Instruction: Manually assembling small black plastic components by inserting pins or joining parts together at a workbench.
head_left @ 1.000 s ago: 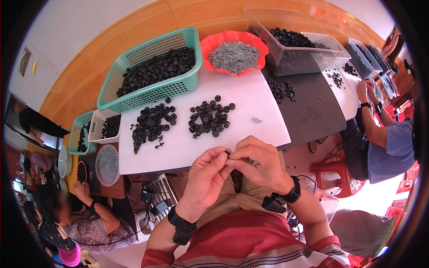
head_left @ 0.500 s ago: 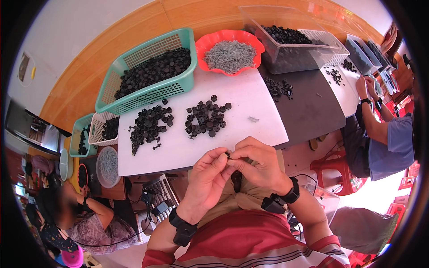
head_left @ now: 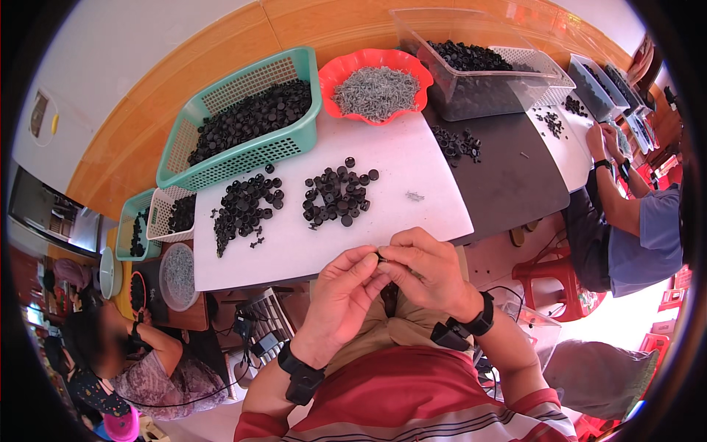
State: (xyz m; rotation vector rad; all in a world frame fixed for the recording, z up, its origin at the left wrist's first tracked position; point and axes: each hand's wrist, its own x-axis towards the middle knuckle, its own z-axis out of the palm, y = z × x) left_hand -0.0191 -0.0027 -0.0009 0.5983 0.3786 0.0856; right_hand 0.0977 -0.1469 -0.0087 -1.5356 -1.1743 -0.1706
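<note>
In front of my lap, just off the table's near edge, both hands meet at the fingertips. My left hand is closed, thumb and fingers pinching a small black part. From the other side my right hand pinches the same part; most of it is hidden by the fingers. Beyond them on the white tabletop lie two heaps of black pieces: a left heap with small pronged bits, and a right heap of round caps. A few grey screws lie right of these.
At the back stand a green basket of black caps, a red scalloped bowl of grey screws and a clear bin of black parts. Smaller baskets sit left. A person in blue works at right, another person at lower left.
Both hands stay together at the same spot with only slight finger movement around the black part. The view has shifted very slightly; the heaps and containers lie as before.
</note>
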